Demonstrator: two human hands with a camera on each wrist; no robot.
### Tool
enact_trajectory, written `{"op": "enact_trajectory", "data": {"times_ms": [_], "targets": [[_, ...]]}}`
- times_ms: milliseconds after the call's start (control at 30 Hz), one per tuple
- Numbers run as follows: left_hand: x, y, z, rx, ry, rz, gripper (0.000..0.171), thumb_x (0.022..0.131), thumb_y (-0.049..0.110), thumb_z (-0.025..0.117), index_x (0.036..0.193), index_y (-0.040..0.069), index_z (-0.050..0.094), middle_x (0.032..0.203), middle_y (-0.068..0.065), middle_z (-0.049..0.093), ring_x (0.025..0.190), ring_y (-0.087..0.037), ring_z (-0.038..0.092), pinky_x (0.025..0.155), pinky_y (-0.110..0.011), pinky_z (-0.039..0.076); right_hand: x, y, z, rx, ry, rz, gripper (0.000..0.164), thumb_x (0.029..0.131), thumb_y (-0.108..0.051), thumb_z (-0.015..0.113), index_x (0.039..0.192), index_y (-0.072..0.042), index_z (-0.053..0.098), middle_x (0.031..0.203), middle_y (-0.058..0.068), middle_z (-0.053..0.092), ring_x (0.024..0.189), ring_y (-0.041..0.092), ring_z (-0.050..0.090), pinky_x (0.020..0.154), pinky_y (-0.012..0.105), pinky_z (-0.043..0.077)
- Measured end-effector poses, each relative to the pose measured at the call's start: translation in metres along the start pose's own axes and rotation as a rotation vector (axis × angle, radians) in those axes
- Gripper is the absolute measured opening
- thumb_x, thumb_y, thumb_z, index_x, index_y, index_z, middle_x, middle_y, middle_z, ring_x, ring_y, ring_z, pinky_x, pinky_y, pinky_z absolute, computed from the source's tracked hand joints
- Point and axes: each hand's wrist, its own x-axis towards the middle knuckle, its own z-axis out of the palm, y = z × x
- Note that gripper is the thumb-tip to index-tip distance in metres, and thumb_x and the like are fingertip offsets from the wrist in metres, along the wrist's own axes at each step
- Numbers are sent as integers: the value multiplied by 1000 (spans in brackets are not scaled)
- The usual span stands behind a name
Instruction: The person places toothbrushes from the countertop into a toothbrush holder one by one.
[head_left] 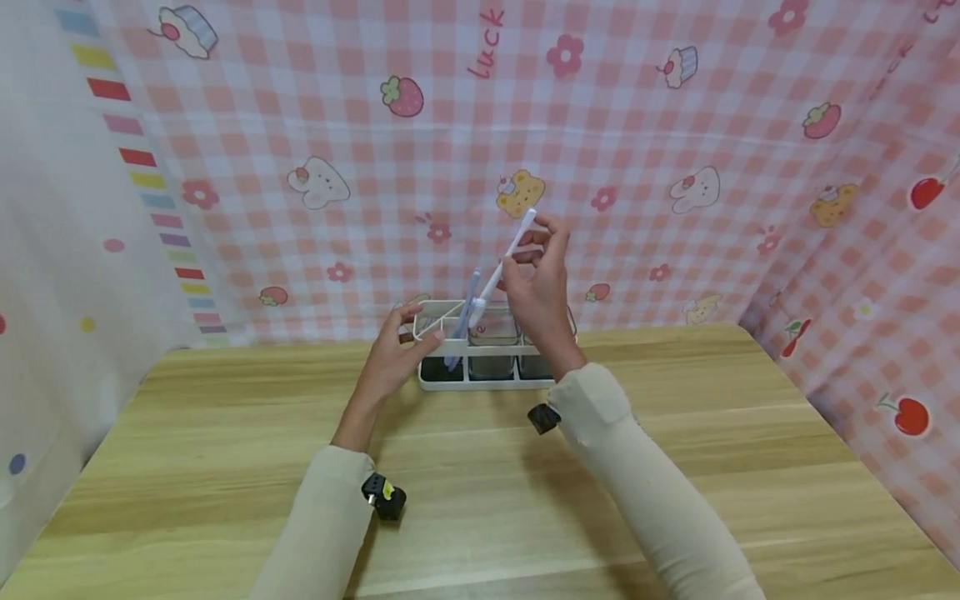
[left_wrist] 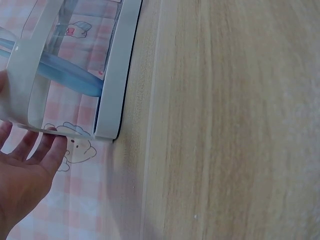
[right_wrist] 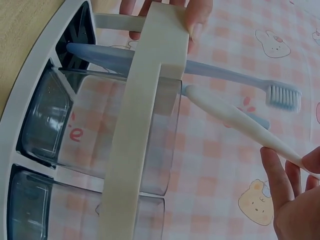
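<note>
A white toothbrush holder with an upper frame and a dark-bottomed base stands at the back of the table. My left hand grips its left end, thumb at the front rim and fingers round the side. A blue toothbrush leans in the left compartment, bristles up. Between thumb and fingers, my right hand pinches a white toothbrush, slanted with its thick handle end down. That end is right at the frame, beside the blue toothbrush. Clear cups fill the neighbouring compartments.
The wooden table meets a pink checked cloth just behind the holder. Another cloth hangs along the right side. Small black cameras sit on both wrists, over beige sleeves.
</note>
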Motion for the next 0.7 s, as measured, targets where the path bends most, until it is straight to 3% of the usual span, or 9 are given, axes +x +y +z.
{"op": "enact_trajectory", "data": {"times_ms": [400,700], "targets": [[0,-1,-1,-5,5,-3,65,96,29,69,150,7,41,146,-19,40,123,-37,46,91,-42,46,-3,4,11,-64,-24,-79,56,94,15,56,141,-3,31,117,20,49,95,28,62,72,48,59],[1,0,1,0,16,20,65,95,28,70,149,6,42,147,-19,42,121,-37,48,90,-41,47,-6,8,14,-102,-54,-108,54,95,13,56,140,-1,31,113,21,49,92,28,63,71,39,59]]}}
